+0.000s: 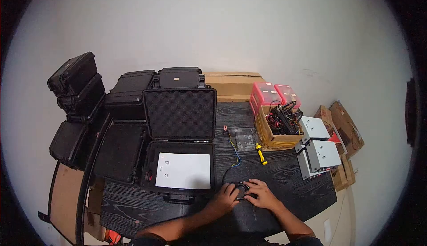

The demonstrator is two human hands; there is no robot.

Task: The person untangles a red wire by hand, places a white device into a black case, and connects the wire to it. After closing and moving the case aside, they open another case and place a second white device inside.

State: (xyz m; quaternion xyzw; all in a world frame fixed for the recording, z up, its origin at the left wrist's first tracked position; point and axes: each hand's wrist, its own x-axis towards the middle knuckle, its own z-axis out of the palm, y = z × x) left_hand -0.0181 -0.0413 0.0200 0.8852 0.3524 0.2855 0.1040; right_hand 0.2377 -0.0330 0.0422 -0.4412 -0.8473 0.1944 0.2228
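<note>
Near the table's front edge, a coiled black cable (pixel 240 190) lies between my two hands. My left hand (pixel 226 199) has its fingers bent on the coil's left side. On the right side, my right hand (pixel 262 194) has its fingers curled round the coil's edge. From the coil the cable runs up to thin blue and yellow wires (pixel 235 152) with a small reddish end piece (pixel 225 128). To the left stands an open black case (pixel 180 140) with egg-crate foam in its lid and a white panel (pixel 183 170) inside.
A yellow and black screwdriver (pixel 261 154) lies beside a clear plastic bag (pixel 244 139). Behind are a cardboard box of cables (pixel 279 137) and pink-red boxes (pixel 266 96). White devices (pixel 324 156) sit right; black cases (pixel 80 88) are stacked left.
</note>
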